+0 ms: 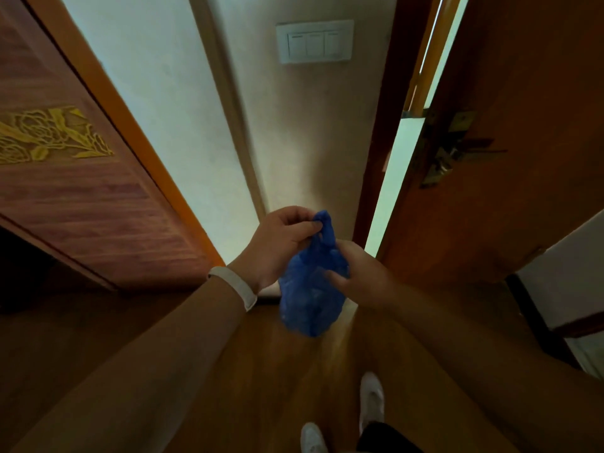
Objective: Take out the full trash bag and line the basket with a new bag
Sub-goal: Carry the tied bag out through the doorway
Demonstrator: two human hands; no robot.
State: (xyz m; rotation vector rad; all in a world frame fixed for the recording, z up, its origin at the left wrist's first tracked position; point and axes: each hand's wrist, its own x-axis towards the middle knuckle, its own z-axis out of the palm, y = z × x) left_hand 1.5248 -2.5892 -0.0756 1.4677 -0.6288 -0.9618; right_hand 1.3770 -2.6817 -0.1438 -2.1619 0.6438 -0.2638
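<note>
Above the wood floor (261, 371), between two doors, the left hand (277, 243) pinches the blue bag (310, 289) at its top; the right hand (359, 273) grips its side. Contents hidden.

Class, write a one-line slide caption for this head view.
Both hands, left and right, hold a crumpled blue bag over a wooden floor, facing a wall switch.
</note>
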